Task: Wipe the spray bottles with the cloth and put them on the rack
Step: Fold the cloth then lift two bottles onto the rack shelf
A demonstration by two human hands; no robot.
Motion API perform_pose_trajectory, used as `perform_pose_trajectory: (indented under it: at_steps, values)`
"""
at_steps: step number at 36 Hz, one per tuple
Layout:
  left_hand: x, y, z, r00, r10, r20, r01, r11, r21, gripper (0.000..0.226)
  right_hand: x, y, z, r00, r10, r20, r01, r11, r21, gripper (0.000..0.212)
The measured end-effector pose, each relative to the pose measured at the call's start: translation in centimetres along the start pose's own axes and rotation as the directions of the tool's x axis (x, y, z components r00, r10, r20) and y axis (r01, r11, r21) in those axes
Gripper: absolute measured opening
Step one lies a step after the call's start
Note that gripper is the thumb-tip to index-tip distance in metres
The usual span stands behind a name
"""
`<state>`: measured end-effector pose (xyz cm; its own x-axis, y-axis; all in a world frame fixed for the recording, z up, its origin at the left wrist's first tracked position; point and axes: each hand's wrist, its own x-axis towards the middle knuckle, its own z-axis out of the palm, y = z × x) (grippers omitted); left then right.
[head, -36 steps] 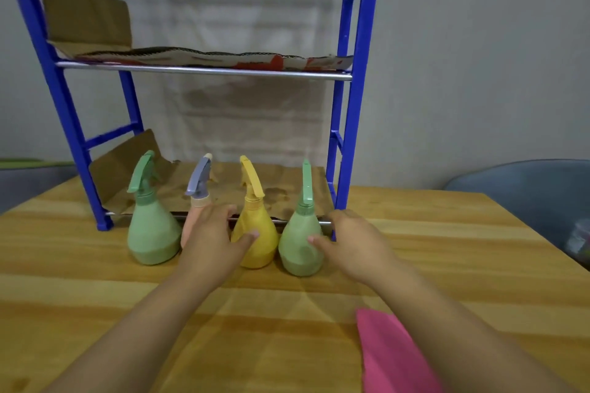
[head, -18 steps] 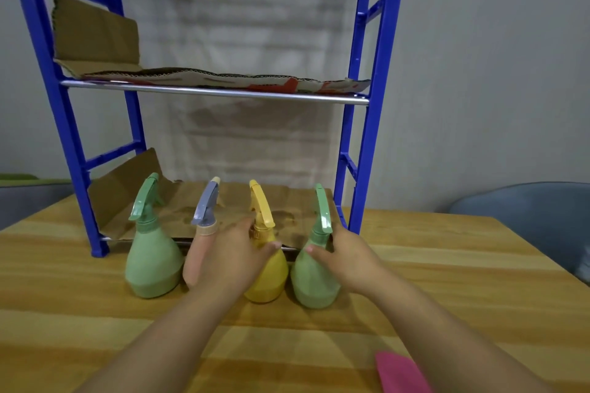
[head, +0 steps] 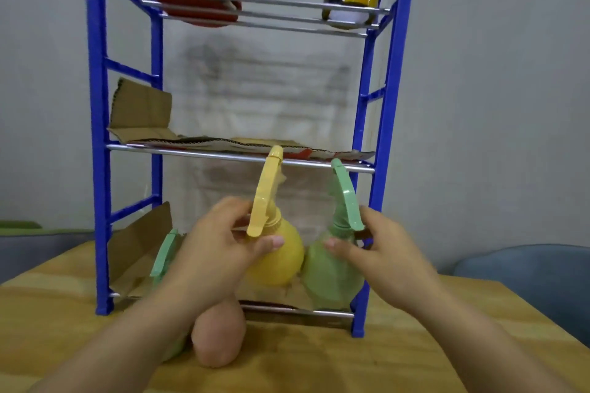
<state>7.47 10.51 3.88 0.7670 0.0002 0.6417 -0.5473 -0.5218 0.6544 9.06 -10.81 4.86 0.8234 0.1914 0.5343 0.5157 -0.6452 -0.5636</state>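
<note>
While its thumb and fingers are curling around the neck of a yellow spray bottle [head: 276, 260], the left hand [head: 220, 242] is holding that bottle off the table, tilted. Beside it, the right hand [head: 373, 249] is gripping a green spray bottle [head: 330, 277] at the neck in the same curled way. Both bottles are hanging in front of the blue rack [head: 97, 137], between its lower two shelves. A pink bottle [head: 218, 337] is standing on the wooden table [head: 319, 367] below the left forearm, with another green bottle [head: 164, 254] partly hidden behind.
</note>
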Motion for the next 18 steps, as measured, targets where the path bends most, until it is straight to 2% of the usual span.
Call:
perform_pose_trajectory:
  at_steps: [4, 8, 12, 18]
  values:
    - [2.5, 2.7, -4.1, 0.991, 0.099, -0.09, -0.104, 0.993, -0.053, 0.033, 2.3, -3.7, -1.9, 0.979, -0.161, -0.125, 0.172, 0.982, 0.082, 0.019]
    - [5.3, 4.8, -7.8, 0.94, 0.264, -0.217, -0.245, 0.963, 0.108, 0.032, 5.4, -6.9, -3.4, 0.936, -0.263, -0.233, 0.278, 0.96, 0.033, 0.022]
    - [8.8, 5.6, -10.7, 0.902, 0.368, -0.224, -0.305, 0.913, 0.27, 0.028, 9.3, -9.2, -4.5, 0.909, -0.308, -0.282, 0.312, 0.949, -0.032, 0.018]
    - [14.3, 3.9, -12.8, 0.915, 0.366, -0.171, -0.286, 0.886, 0.366, 0.025, 14.4, -11.0, -4.9, 0.885, -0.347, -0.309, 0.32, 0.937, -0.136, 0.038]
